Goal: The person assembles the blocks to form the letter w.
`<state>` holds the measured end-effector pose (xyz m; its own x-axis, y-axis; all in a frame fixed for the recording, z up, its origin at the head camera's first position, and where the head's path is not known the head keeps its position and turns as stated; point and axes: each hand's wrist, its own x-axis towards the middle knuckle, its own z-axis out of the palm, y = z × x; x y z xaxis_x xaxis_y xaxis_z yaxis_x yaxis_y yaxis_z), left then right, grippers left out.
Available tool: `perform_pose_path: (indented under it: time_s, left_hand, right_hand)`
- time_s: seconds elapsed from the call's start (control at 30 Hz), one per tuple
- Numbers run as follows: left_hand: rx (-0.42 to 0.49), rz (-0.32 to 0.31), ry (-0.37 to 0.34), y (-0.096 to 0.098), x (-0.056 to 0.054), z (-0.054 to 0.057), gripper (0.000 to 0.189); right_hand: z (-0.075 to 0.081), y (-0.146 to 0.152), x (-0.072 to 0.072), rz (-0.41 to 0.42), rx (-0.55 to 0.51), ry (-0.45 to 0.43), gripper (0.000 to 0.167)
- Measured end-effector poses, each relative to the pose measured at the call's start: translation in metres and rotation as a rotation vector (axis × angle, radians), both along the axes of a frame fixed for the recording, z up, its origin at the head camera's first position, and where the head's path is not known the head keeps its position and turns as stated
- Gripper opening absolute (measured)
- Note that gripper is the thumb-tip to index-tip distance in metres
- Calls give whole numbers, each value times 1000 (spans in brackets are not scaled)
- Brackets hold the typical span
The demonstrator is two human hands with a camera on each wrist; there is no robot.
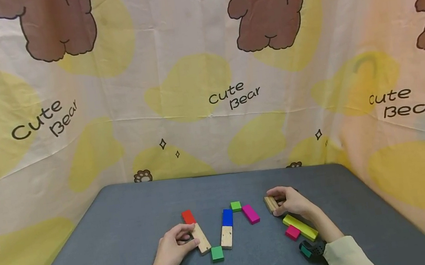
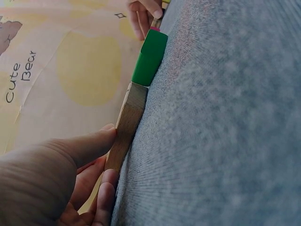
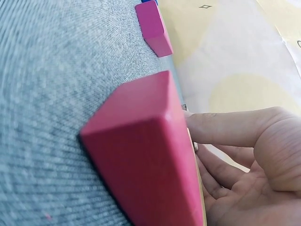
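Observation:
My left hand [image 1: 174, 247] pinches a plain wooden block [image 1: 201, 239] lying on the cloth, thumb on one side and fingers on the other. A red block [image 1: 188, 217] meets its far end, and a green block [image 1: 217, 254] sits at its near end. In the left wrist view the wooden block [image 2: 126, 127] lies between thumb and fingers, before the green block [image 2: 150, 56]. On the right, my right hand [image 1: 293, 202] grips a wooden piece [image 1: 271, 204] with lengthwise lines by its ends; in the right wrist view a pink block [image 3: 141, 155] mostly hides it.
A second plain wooden block [image 1: 227, 237] joins a blue block [image 1: 227, 217]. Beyond are a light green block [image 1: 235, 206] and a magenta block [image 1: 251, 214]. Below my right hand lie a yellow bar [image 1: 300, 227], a pink block [image 1: 292, 232] and a dark strap-like item [image 1: 313, 248].

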<state>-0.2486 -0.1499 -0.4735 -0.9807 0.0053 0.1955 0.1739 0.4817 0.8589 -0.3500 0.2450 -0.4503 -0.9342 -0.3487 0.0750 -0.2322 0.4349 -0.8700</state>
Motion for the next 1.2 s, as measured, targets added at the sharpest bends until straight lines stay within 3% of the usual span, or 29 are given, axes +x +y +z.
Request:
perform_pose_path:
  time_s: [0.73, 1.2]
  left_hand:
    - [8, -5, 12, 2, -2, -2, 39]
    - [0, -15, 7, 0, -4, -3, 39]
  right_hand:
    - [3, 1, -2, 11, 19, 7, 62]
    - [20, -9, 8, -3, 24, 50, 60]
